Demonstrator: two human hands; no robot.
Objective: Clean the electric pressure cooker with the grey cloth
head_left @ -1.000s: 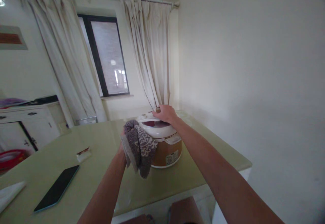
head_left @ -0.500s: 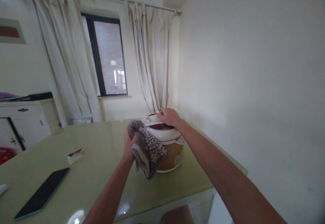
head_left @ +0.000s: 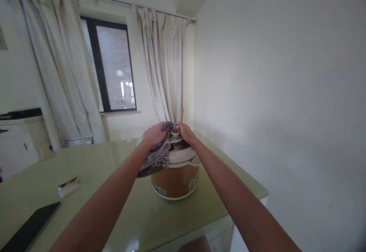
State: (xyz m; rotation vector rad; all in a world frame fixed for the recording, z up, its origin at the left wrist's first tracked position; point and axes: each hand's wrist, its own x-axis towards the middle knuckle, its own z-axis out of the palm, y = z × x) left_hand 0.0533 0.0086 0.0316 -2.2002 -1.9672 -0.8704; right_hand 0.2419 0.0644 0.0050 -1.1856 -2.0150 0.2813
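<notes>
A rice cooker (head_left: 175, 179) with a brown body and a white lid stands upright on the table. My left hand (head_left: 156, 134) is closed on a grey patterned cloth (head_left: 156, 160), which drapes over the left side of the lid and reaches its top. On the upper right of the cooker, my right hand (head_left: 185, 133) curls round the white carrying handle (head_left: 175, 131); its fingertips are partly hidden behind it. Both hands are close together at the handle, nearly touching.
The cooker rests on a pale green glossy table (head_left: 114, 175), near its right-hand edge and the wall (head_left: 271, 92). A black tablet (head_left: 31, 225) and a small white packet (head_left: 68, 186) lie at left. Curtains (head_left: 166, 65) hang behind.
My left hand has moved the cloth up from the cooker's front left to the top by the handle. The handle, held by my right hand, has turned to point towards me. The view has shifted right.
</notes>
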